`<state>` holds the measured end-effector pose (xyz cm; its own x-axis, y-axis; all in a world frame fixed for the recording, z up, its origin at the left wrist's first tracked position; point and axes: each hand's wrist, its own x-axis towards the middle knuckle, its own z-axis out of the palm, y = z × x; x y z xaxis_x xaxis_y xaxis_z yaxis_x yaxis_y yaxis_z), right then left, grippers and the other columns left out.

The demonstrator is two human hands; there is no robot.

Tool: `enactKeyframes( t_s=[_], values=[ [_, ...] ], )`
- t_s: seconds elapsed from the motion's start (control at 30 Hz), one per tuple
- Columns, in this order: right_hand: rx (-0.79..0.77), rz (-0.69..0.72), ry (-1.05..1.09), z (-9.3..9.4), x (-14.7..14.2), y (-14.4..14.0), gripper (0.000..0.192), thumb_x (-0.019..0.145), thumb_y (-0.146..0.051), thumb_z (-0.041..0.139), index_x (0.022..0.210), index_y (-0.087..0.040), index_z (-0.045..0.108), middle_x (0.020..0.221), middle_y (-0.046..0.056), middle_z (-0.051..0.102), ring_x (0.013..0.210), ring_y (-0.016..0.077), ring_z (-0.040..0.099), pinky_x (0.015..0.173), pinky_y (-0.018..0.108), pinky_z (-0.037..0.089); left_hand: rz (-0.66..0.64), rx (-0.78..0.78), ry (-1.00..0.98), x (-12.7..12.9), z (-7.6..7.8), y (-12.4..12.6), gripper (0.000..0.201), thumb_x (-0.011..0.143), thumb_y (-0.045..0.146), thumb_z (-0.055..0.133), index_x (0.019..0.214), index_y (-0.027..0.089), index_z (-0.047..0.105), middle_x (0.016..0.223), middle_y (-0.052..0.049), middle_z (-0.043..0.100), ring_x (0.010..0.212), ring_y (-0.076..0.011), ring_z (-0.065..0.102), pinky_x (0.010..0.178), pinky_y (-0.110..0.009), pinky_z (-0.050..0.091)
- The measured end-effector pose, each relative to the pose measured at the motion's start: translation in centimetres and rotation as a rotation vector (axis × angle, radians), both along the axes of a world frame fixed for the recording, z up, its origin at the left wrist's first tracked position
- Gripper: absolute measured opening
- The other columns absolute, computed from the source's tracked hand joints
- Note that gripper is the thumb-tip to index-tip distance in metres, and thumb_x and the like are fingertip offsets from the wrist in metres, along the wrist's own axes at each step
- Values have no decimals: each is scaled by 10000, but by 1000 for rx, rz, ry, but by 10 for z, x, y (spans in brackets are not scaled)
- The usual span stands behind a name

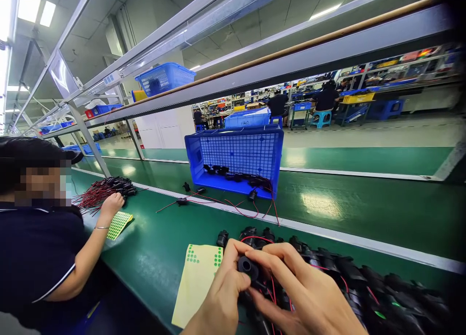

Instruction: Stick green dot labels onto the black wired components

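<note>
Near the front of the green bench, my left hand (224, 289) pinches a small black cylindrical part (248, 266) between thumb and forefinger. Its round end, with a hole in the middle, faces me. My right hand (304, 289) is closed on the same part from the right, its fingertips partly hidden behind it. Thin red wires hang below, between the hands. Left of my left hand lies a pale yellow sheet (191, 286) of round green stickers, many gone from it. A pile of similar black wired parts (349, 272) stretches behind and right of my hands; a few carry green dots.
A blue crate (233, 160) lies on its side on the bench behind, black parts inside, some spilling out. At left a co-worker's hand (112, 205) touches a wired-parts heap (120, 185) beside another green-dot sheet (119, 225). A metal shelf rail (255, 77) crosses above.
</note>
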<state>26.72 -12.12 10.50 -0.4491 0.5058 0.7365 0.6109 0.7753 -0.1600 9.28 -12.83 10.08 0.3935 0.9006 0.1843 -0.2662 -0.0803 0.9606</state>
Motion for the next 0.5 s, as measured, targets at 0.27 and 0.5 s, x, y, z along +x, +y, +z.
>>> enactKeyframes(
  t_s=[0.27, 0.5],
  values=[
    [10, -8, -26, -2, -3, -3, 522, 912, -121, 535, 1424, -206, 473, 983, 46, 661, 768, 149, 727, 682, 222, 620, -47, 7, -163, 1, -18, 3, 306, 840, 333, 559, 1096, 169, 527, 955, -18, 509, 885, -176, 423, 803, -314, 340],
    [-2, -10, -1, -1, -2, -1, 516, 898, -119, 534, 1404, -217, 498, 975, 43, 662, 770, 154, 732, 665, 229, 620, -62, -31, -213, 5, -23, 6, 354, 789, 313, 606, 1103, 169, 528, 978, -20, 530, 898, -175, 440, 829, -320, 348]
  ],
)
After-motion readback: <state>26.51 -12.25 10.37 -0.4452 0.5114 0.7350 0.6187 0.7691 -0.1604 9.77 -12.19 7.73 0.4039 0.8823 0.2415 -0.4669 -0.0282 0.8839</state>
